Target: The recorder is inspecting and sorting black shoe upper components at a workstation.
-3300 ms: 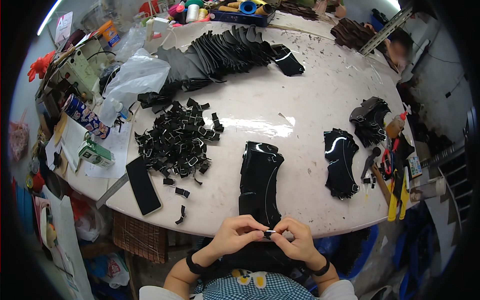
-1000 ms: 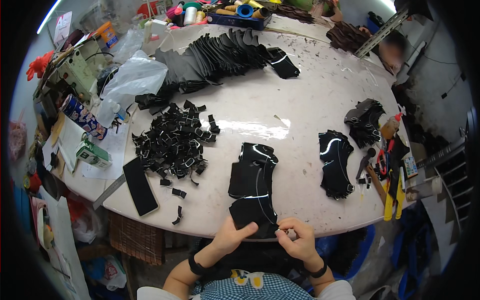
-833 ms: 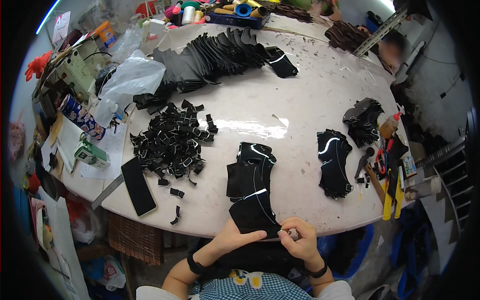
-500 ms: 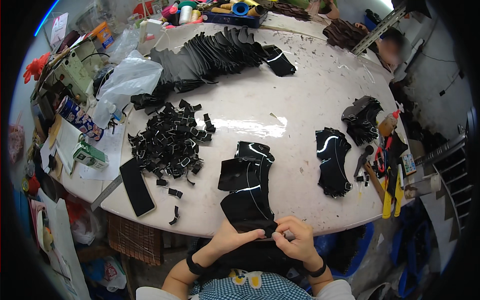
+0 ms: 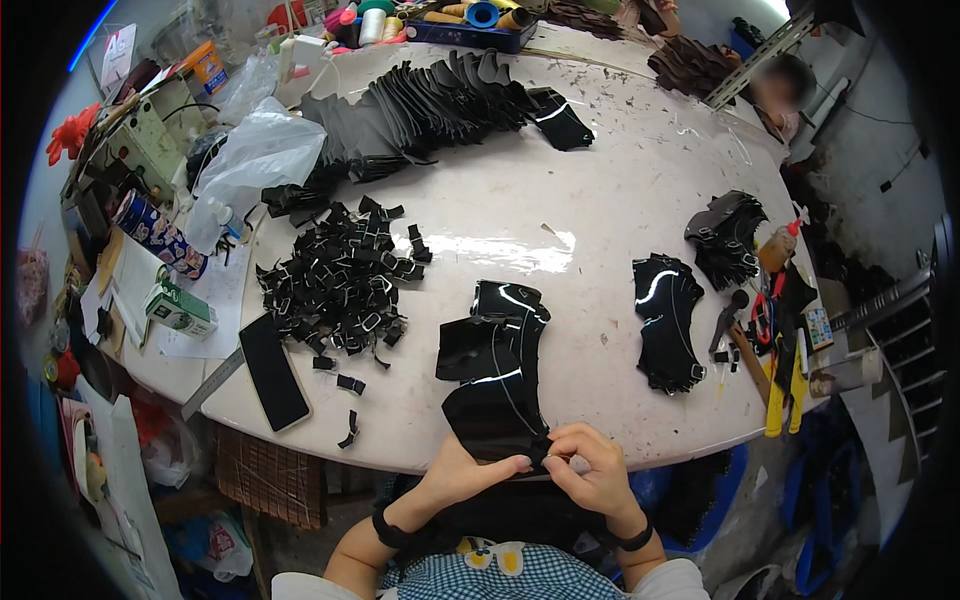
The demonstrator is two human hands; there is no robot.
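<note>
At the table's near edge, my left hand (image 5: 462, 477) grips the lower edge of a glossy black leather piece (image 5: 490, 415) with its thumb stretched along it. My right hand (image 5: 594, 474) pinches at that piece's near right corner, where a small black buckle strap (image 5: 540, 452) seems to sit; the fingertips hide most of it. Beyond lie more black leather pieces (image 5: 470, 348), partly overlapped by the held one. Left of them is a heap of small black straps with metal buckles (image 5: 340, 285), several lying loose beside it.
A phone (image 5: 273, 375) and a metal ruler (image 5: 213, 385) lie at the left. Rows of stacked black pieces (image 5: 420, 110) fill the back. At right are finished-looking piles (image 5: 668, 325), a hammer (image 5: 748, 362) and yellow-handled scissors (image 5: 797, 390). A person (image 5: 780, 90) sits at the far right.
My right fingers have shifted slightly up and left at the corner of the leather piece. My left hand stays almost still. The person at the far right has moved a little.
</note>
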